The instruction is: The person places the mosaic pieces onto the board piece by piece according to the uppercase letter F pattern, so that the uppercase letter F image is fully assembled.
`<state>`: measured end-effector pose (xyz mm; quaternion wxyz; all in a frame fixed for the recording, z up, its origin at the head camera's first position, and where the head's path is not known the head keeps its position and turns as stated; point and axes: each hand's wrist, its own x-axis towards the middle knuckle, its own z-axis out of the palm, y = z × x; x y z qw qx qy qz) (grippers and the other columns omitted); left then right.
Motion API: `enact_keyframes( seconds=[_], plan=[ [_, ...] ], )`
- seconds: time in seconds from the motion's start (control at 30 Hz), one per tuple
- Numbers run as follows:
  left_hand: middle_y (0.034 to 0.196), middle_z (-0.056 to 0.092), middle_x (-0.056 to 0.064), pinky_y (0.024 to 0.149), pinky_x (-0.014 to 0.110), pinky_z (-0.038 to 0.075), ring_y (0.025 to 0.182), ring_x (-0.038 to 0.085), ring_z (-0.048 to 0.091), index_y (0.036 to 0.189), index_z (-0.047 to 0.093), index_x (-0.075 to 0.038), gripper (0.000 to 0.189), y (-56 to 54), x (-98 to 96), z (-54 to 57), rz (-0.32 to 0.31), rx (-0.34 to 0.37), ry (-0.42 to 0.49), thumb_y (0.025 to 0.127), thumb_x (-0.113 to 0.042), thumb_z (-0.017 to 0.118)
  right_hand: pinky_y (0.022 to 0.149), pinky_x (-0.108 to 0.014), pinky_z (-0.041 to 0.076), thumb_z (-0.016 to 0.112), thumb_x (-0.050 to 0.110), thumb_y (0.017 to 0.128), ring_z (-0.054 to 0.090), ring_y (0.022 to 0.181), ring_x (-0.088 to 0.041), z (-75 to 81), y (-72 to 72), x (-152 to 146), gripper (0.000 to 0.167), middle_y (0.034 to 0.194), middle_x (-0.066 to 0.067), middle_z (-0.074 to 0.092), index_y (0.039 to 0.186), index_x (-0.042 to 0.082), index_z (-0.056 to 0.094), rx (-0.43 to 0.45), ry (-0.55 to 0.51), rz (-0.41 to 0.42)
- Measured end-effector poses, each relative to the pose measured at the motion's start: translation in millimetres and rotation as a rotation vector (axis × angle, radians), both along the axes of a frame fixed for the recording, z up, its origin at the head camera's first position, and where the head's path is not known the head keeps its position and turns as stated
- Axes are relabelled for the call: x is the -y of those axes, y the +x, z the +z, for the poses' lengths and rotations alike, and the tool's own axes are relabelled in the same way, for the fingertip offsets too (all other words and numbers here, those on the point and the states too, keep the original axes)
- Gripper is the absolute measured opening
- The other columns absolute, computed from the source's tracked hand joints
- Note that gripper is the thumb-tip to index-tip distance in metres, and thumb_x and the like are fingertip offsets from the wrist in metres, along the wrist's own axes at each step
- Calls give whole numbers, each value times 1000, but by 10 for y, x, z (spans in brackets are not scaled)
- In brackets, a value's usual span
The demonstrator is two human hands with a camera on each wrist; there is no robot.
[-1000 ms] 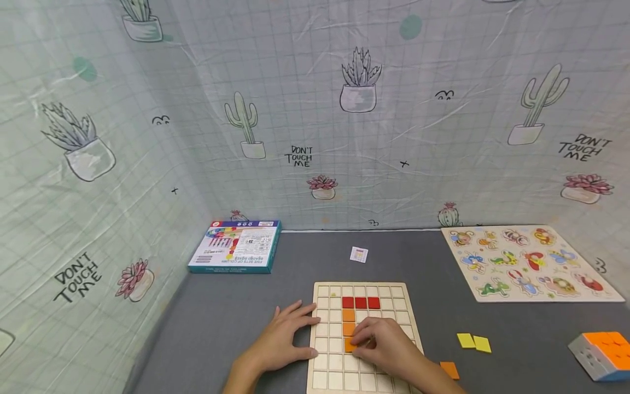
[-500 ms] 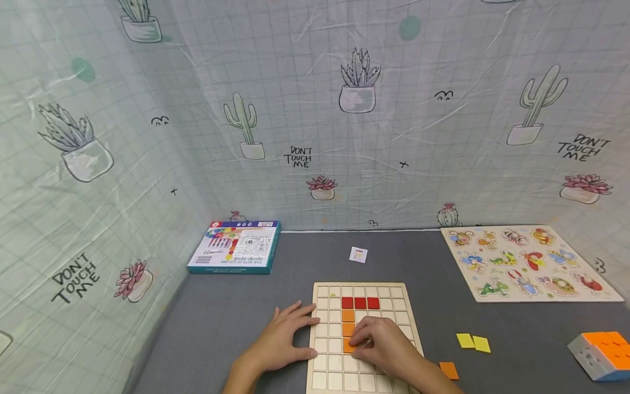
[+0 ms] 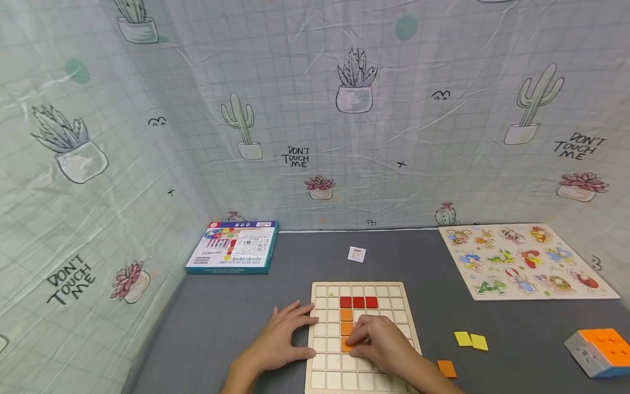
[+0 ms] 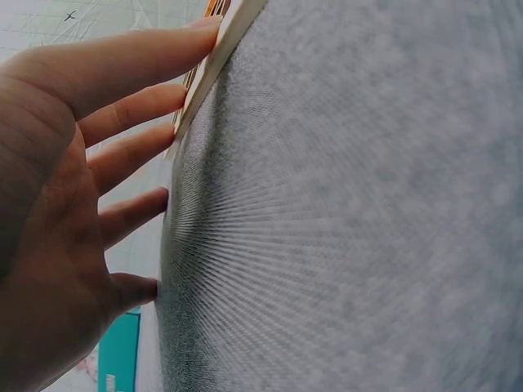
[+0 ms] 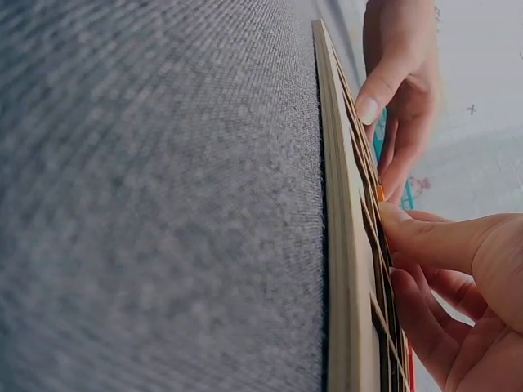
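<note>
A wooden grid board (image 3: 319,377) lies on the dark grey table. Three red square tiles (image 3: 358,302) form a row near its far side, with orange tiles (image 3: 346,315) in a column below the leftmost. My right hand (image 3: 381,339) bends over the board, thumb and fingertips pinching the lowest orange tile (image 3: 346,346), which they partly cover. Spread fingers of my left hand (image 3: 281,336) rest along the board's left edge. In the left wrist view, the thumb and fingers of my left hand (image 4: 73,180) reach to that edge and the table.
Right of the board lie two yellow tiles (image 3: 471,340) and a loose orange tile (image 3: 447,369). A puzzle cube (image 3: 600,353) stands farther right. Behind are a wooden insect puzzle (image 3: 529,262), a small printed card (image 3: 356,254) and a flat teal-edged box (image 3: 233,247).
The head view has shifted slightly, so everything sits a little farther left. Both hands keep nearly the same place on the board, with the right fingers still at the lowest orange tile.
</note>
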<state>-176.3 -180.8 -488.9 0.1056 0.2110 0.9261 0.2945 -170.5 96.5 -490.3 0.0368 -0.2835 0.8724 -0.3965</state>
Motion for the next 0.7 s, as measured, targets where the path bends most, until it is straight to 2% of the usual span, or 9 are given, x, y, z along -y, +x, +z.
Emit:
enact_keyframes(
  seconds=[0.37, 0.47, 0.57, 0.7],
  plan=[
    [158, 51, 1, 112, 85, 14, 152, 41, 36, 136, 67, -24, 61, 14, 28, 9, 0, -9, -3, 81, -47, 82, 70, -17, 53, 87, 12, 78, 63, 82, 4, -15, -14, 35, 12, 88, 14, 72, 88, 19, 84, -5, -4, 2],
    [158, 51, 0, 113, 84, 13, 153, 41, 35, 136, 67, -25, 61, 6, 28, 2, 1, -4, -8, 82, -48, 81, 70, -17, 54, 87, 12, 79, 64, 84, 3, -15, -20, 7, 13, 90, 13, 73, 89, 19, 84, -6, -7, 28],
    [158, 50, -1, 113, 85, 13, 153, 41, 35, 136, 67, -25, 61, -2, 24, -12, -2, -7, -10, 82, -49, 81, 71, -18, 57, 86, 14, 80, 66, 88, 2, 18, -30, -73, 15, 95, 8, 75, 94, 18, 82, 17, -36, 65],
    [159, 50, 0, 113, 85, 12, 153, 41, 34, 136, 67, -24, 61, 2, 13, -1, -6, -7, 3, 82, -47, 81, 67, -19, 58, 84, 17, 83, 67, 87, -2, 102, -37, -300, 19, 101, 0, 77, 102, 13, 80, -1, -88, 82]
  ],
)
